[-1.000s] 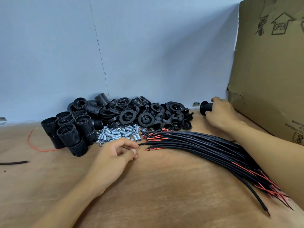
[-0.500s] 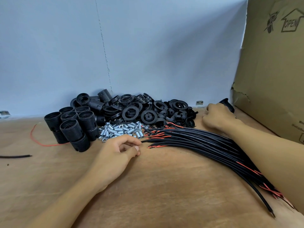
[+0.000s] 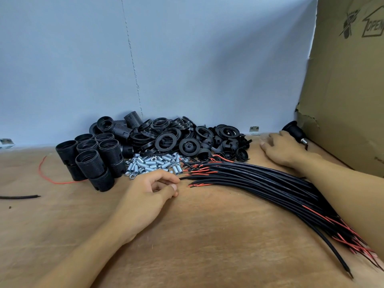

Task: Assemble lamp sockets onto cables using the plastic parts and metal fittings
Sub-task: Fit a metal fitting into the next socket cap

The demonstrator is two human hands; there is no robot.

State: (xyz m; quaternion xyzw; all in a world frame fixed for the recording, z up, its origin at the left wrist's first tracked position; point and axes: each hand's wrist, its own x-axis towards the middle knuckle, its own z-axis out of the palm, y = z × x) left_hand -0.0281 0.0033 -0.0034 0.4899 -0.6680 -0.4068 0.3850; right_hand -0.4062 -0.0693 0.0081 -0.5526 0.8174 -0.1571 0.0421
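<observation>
1. Head view, layout: the black cables [image 3: 270,183] lie in a fanned bundle across the desk [image 3: 207,235], with stripped red-and-black ends pointing at the pile of metal fittings [image 3: 158,163]. Threaded socket bodies [image 3: 91,161] stand at the left, and rings and caps [image 3: 187,140] are heaped against the wall.
2. Head view, hands: the left hand [image 3: 153,190] rests on the desk with fingers loosely curled. Its index tip is at the end of one cable and it plainly holds nothing. The right hand [image 3: 284,150] lies flat with fingers spread, also holding nothing, just beside an assembled socket [image 3: 292,129] that lies against the cardboard box [image 3: 342,100].
3. Handling, as a judgement: the cables look light and limp, so one is best pinched close behind its stripped end, where it stays straight enough to thread. The plastic shells look rigid and light, and their ribbed threads offer grip around the barrel. The fittings are small, smooth and apt to roll, so they call for a fingertip pinch.
4. Against the earlier frames: a second ago the right hand gripped the assembled socket. Now it has let go and the socket lies by the box. The left hand has barely moved.
</observation>
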